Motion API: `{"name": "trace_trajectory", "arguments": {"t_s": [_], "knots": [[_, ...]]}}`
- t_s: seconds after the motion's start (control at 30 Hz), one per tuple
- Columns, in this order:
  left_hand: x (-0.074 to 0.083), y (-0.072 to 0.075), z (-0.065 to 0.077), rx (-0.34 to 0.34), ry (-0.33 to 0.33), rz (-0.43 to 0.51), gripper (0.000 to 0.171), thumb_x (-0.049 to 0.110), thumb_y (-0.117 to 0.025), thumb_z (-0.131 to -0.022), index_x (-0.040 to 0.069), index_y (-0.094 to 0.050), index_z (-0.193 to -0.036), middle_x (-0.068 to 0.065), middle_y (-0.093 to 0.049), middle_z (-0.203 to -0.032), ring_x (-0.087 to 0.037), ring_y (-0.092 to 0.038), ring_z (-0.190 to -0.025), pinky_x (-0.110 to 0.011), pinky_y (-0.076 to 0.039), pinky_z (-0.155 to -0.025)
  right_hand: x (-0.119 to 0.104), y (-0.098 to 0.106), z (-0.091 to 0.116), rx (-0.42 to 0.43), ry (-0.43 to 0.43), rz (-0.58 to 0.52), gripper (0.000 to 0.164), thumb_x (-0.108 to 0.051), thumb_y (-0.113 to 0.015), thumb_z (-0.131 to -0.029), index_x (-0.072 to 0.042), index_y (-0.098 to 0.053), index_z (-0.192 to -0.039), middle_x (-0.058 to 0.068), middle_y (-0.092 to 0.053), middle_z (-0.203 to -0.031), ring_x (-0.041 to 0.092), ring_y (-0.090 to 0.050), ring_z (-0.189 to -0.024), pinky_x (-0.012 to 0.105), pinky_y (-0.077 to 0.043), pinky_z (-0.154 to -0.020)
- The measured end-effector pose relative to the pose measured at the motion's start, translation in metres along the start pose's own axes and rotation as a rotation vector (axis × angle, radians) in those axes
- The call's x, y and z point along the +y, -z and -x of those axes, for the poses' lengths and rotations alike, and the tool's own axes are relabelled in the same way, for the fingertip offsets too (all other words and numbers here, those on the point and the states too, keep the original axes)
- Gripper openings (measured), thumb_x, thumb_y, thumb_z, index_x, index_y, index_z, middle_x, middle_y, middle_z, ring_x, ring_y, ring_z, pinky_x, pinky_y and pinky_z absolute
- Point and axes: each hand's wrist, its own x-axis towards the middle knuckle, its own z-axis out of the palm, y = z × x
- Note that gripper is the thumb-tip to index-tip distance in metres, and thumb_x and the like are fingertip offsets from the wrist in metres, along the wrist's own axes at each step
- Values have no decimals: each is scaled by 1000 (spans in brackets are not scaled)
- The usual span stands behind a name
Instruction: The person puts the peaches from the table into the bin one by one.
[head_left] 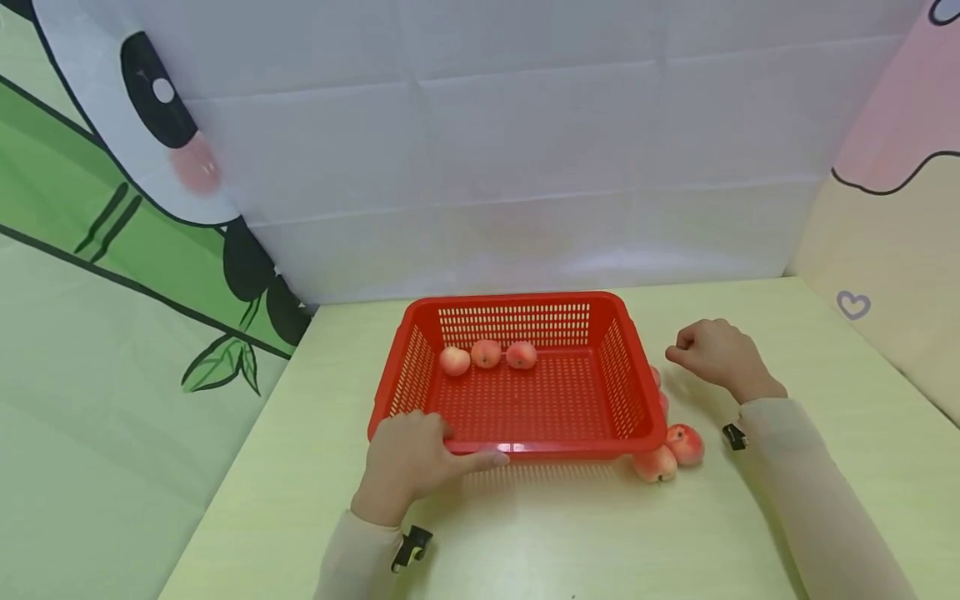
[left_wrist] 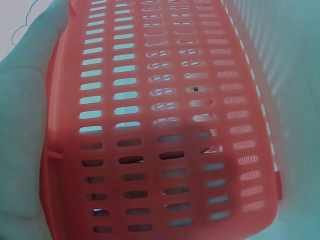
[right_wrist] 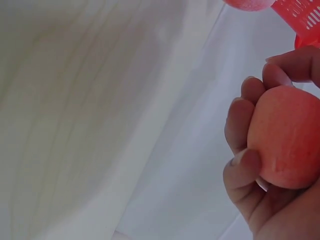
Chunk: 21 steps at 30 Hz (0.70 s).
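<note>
A red plastic basket [head_left: 585,450] with slotted walls rests on the table. My left hand [head_left: 408,462] grips its near rim at the left, thumb along the outside; the left wrist view shows the basket's slotted wall [left_wrist: 110,145] beside the palm. Inside, toward the back left, lie three red-and-yellow apples [head_left: 486,354]. To the right of the basket, my right hand [head_left: 720,358] is raised with its fingers curled round an apple [right_wrist: 285,137]. That apple is hidden by the hand in the head view but plain in the right wrist view.
Several more apples [head_left: 685,445] lie against the basket's right side and near corner, partly hidden by its rim. A pale table [head_left: 570,533] spreads around it. Behind stands a light cloth backdrop [head_left: 525,167], with printed cartoon panels at left and right.
</note>
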Motion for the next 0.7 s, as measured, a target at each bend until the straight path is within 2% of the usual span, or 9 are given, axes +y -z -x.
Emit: {"name": "trace_trajectory", "arguments": {"t_s": [0.13, 0.33, 0.5, 0.7], "knots": [[0, 1, 2, -27, 16, 9, 82, 100, -29, -57, 20, -43, -48, 6, -35, -39, -11, -37, -41, -27, -28, -43, -1, 1, 0, 2, 7, -1, 24, -21, -56, -83, -17, -58, -60, -5, -44, -52, 14, -41, -51, 28, -28, -44], [-1, 4, 0, 5, 16, 35, 81, 99, -32, -58, 19, -42, -47, 6, -33, -38, -10, -36, -41, -27, -29, -43, -2, 7, -2, 31, 12, 0, 24, -20, -54, -83, -16, -58, -60, -4, -45, -53, 15, -40, -52, 29, -29, -45], [0, 5, -1, 1, 2, 31, 81, 99, -32, -58, 19, -41, -47, 7, -33, -38, -10, -36, -41, -26, -29, -43, -6, 15, 0, 42, 11, -4, 25, -21, -54, -85, -16, -60, -62, -4, -47, -53, 15, -41, -52, 29, -30, -46], [1, 5, -2, -6, -2, 11, 81, 99, -30, -58, 20, -41, -47, 7, -32, -39, -10, -36, -41, -27, -28, -43, -23, 31, 6, 133, 39, -23, 26, -21, -55, -85, -20, -58, -59, -6, -47, -52, 14, -40, -51, 29, -29, -45]]}}
